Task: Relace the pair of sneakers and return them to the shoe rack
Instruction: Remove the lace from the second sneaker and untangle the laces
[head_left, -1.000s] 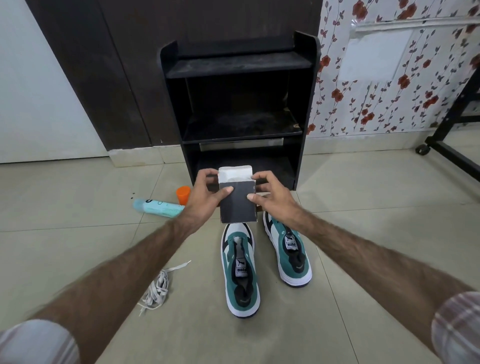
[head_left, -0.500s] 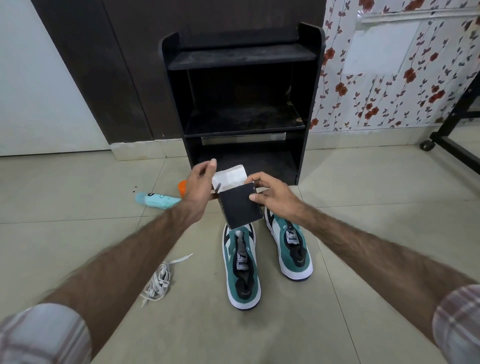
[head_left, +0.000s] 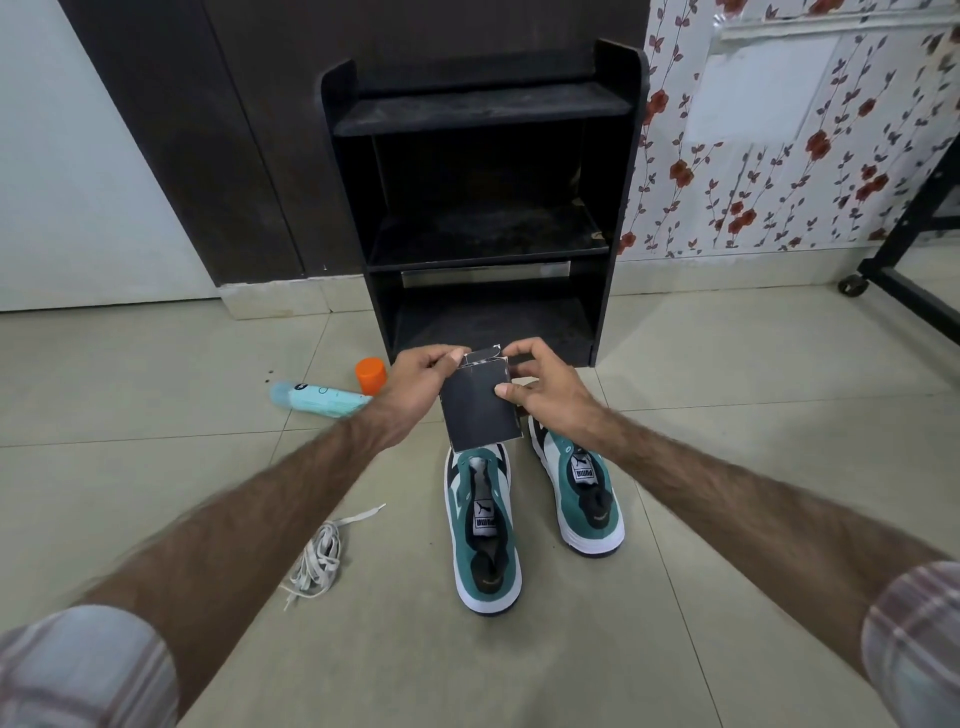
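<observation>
Tongue label of left sneaker (head_left: 485, 521): "PUMA" with leaping-cat logo, printed upside down from the head view. Tongue label of right sneaker (head_left: 585, 469), just right of the first: same "PUMA" and cat. Bottle (head_left: 322, 399), left of the sneakers: dark markings, too small to read.

A teal bottle (head_left: 321, 400) lies on the floor tiles (head_left: 156, 374), touching an orange cap (head_left: 371, 374).
</observation>
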